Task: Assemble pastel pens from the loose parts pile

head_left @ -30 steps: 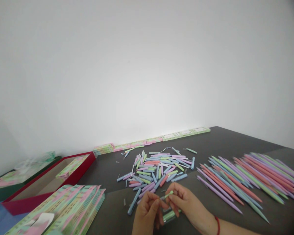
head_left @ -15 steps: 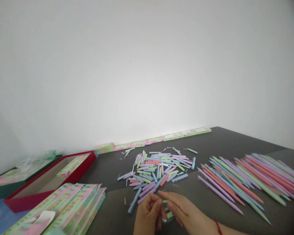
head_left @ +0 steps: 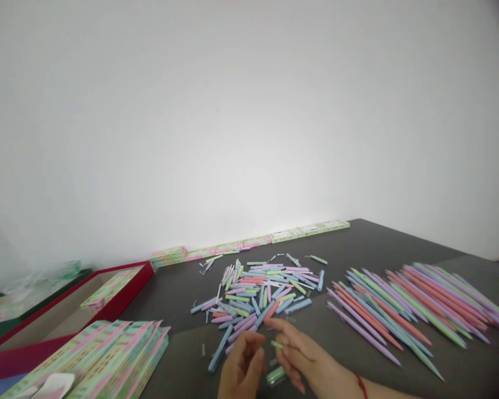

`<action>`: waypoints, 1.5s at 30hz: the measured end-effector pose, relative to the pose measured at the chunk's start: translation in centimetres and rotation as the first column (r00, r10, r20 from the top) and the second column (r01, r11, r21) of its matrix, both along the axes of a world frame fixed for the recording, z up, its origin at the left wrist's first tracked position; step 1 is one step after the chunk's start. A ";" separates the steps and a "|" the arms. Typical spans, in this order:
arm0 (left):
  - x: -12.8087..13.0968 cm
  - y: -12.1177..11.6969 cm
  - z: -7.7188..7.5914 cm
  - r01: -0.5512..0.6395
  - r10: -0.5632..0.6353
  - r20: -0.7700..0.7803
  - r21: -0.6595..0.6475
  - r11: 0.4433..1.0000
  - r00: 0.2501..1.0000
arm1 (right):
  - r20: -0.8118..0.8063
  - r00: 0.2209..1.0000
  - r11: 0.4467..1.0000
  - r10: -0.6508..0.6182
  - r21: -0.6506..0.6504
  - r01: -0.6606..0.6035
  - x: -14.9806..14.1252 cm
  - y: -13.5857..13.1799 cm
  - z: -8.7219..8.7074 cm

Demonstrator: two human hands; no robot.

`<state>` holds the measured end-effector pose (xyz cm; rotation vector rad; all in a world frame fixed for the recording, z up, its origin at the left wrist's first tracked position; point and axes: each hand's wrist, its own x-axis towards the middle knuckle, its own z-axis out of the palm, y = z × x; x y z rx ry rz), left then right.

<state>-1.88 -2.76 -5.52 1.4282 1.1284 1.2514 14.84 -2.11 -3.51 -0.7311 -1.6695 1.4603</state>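
My left hand [head_left: 242,367] is at the near edge of the view, fingers curled towards the thumb; whatever is inside them is hidden. Just right of it, my right hand [head_left: 303,354] has a red cord at the wrist and its index finger stretched out. A small pale green pen part [head_left: 276,344] sticks out from its fingers. Beneath the hands shows a green piece with a clear end [head_left: 276,377]; I cannot tell whether it is held or lying down. Beyond them spreads a pile of short pastel pen parts [head_left: 253,293].
Long pointed pastel pens [head_left: 382,316] lie in rows at the right of the dark table [head_left: 183,354]. Printed flat packs [head_left: 103,354] are stacked front left, beside a red open box [head_left: 128,293]. A line of thin boxes [head_left: 283,235] runs along the wall.
My hands have moved apart slightly, with the left hand shifting left. A small pale green part now shows at my right fingers. The whole view has shifted a little.
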 end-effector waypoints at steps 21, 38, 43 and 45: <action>-0.3 0.1 0.4 0.083 -0.016 -0.312 0.204 0.975 0.950 | 0.287 0.948 0.954 0.136 0.221 -0.204 1.2 0.2 1.0; 0.4 0.2 0.7 0.207 0.063 -0.823 0.215 0.954 0.565 | 0.347 0.935 0.997 -0.070 0.003 0.074 3.7 3.4 2.7; -0.1 0.1 1.1 0.164 0.016 -0.781 0.150 0.975 0.624 | 0.435 0.894 0.977 -0.110 0.212 0.017 4.2 2.7 3.5; -0.3 0.2 1.0 0.088 0.052 -0.719 0.157 0.984 0.693 | 0.475 0.865 0.954 -0.160 0.301 0.011 4.4 2.5 4.0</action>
